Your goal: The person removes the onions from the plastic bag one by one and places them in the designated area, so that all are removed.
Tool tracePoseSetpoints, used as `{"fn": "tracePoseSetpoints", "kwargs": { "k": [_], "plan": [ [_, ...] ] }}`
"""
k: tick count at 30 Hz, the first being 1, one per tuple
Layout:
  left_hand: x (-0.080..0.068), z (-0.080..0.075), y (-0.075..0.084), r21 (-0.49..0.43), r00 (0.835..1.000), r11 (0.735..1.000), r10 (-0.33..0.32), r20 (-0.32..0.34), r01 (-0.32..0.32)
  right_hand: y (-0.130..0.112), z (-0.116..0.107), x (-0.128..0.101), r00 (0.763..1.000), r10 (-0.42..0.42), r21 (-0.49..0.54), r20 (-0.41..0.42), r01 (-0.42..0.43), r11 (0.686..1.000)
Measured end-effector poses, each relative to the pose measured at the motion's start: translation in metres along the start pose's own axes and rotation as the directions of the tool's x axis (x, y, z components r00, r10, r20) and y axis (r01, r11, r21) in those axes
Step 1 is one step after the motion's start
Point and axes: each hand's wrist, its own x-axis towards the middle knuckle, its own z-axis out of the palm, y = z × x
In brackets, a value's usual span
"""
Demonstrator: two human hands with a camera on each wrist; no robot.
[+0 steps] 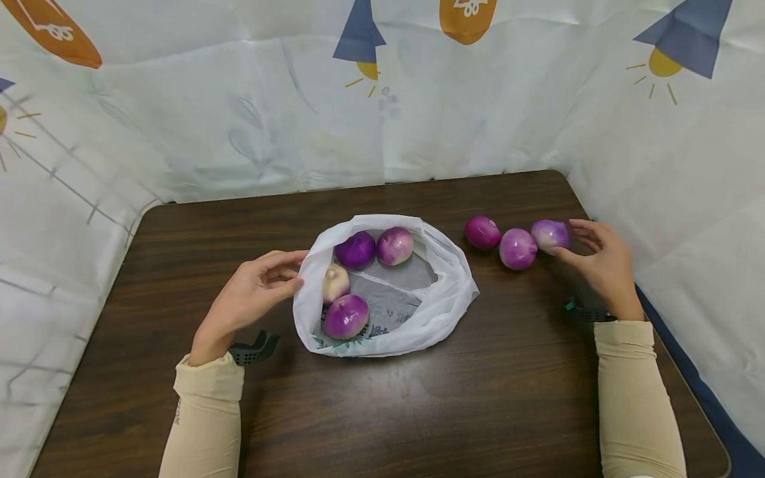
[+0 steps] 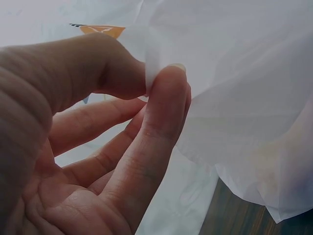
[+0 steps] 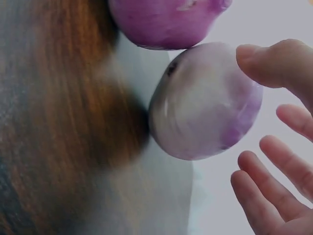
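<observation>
In the head view a white plastic bag (image 1: 455,292) lies with its mouth spread wide. Inside it are several purple onions, one of them a purple onion (image 1: 346,317) at the near side, and a pale onion (image 1: 336,284). My left hand (image 1: 257,289) pinches the bag's left rim between thumb and fingers, as the left wrist view confirms. At the right my right hand (image 1: 600,260) reaches to a pale purple onion (image 1: 550,235), thumb and fingers spread at its right side. In the right wrist view the thumb overlaps the onion (image 3: 205,103); whether it touches is unclear.
Beside the pale purple onion stand two more, a purple onion (image 1: 517,249) and a darker purple onion (image 1: 482,233). The dark wooden table (image 1: 442,411) ends at a white patterned curtain (image 1: 251,133) behind and at both sides.
</observation>
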Motion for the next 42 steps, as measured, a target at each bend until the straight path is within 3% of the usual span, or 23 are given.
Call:
{"fn": "tracePoseSetpoints", "kwargs": {
  "k": [13,19,27,32,42],
  "plan": [
    [-0.006,-0.001,-0.003,-0.005,1.0,1.0,-0.008,0.007,0.008,-0.023,0.004,0.002,0.995,-0.042,0.041,-0.087,0.046,0.998],
    [-0.006,-0.001,-0.005,0.011,1.0,1.0,-0.004,0.019,0.004,-0.038,0.007,-0.002,0.988,-0.101,0.056,-0.118,0.109,0.992],
    [-0.004,-0.002,-0.002,0.025,1.0,1.0,-0.012,0.021,0.011,-0.066,0.017,-0.005,0.973,-0.217,0.079,-0.078,0.223,0.972],
    [-0.002,-0.003,0.001,0.021,1.0,1.0,0.011,0.021,-0.011,-0.087,0.027,-0.004,0.964,-0.263,0.138,-0.027,0.264,0.954],
    [-0.004,-0.003,0.004,-0.009,0.999,0.999,0.049,0.015,-0.049,-0.119,0.047,-0.001,0.946,-0.324,0.16,0.031,0.315,0.935]
  ]
}}
